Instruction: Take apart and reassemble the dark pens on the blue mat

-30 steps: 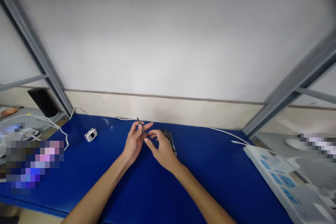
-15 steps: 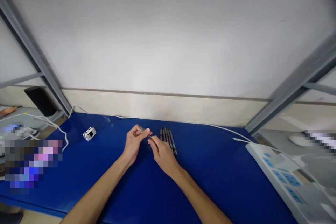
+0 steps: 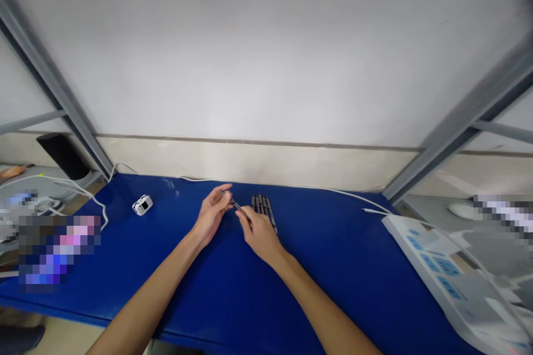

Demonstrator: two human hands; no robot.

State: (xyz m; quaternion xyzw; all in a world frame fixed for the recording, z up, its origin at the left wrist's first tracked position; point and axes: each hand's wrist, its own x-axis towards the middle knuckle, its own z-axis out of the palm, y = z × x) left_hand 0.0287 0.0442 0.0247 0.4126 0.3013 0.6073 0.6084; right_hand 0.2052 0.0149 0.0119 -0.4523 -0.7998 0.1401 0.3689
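Between my two hands a slim dark pen is held at a slant above the blue table. My left hand pinches its upper left end between thumb and fingers, one finger stretched out beyond. The lower right part lies in the closed fingers of my right hand, which hide that end. Just behind my right hand, several dark pens lie side by side on the table, their near ends partly covered by the hand.
A small white device with a dark screen sits left on the table. White cable runs along the wall. At right stands a white box with blue markings. A black cylinder stands at far left, and grey metal posts flank the table.
More of the pen's shaft shows between my hands, and my left fingers have spread a little. The view has shifted slightly.
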